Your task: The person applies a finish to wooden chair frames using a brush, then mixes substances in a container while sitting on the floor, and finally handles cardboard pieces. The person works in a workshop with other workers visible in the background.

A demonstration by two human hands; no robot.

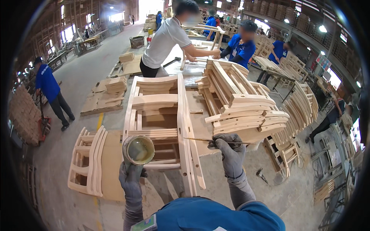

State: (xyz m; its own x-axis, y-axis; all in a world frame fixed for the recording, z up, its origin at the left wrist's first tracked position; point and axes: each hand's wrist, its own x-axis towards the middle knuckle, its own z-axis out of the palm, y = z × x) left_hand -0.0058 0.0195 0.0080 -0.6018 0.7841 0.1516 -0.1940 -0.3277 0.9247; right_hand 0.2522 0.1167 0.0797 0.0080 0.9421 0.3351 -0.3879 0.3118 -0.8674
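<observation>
head view: left hand [132, 179] holding cup [126, 151], right hand [231, 154] pinching stick [198, 139] near wooden frame [156, 101]; likely gluing, next calling for steady aim.

Person's wearing a solid blue top [208, 215], kinda teal-ish, and its right sleeve [262, 211] ends in a loose opening with a gray arm cover [239, 190] coming out of it. The gray stuff is pretty wrinkled, and there's more of it on the left forearm. Left hand [131, 183] and right hand [232, 156] both get gray work gloves [235, 165], darker round the right fingers. There's also a greenish badge [144, 224] with a pale edge over on the left side.
</observation>
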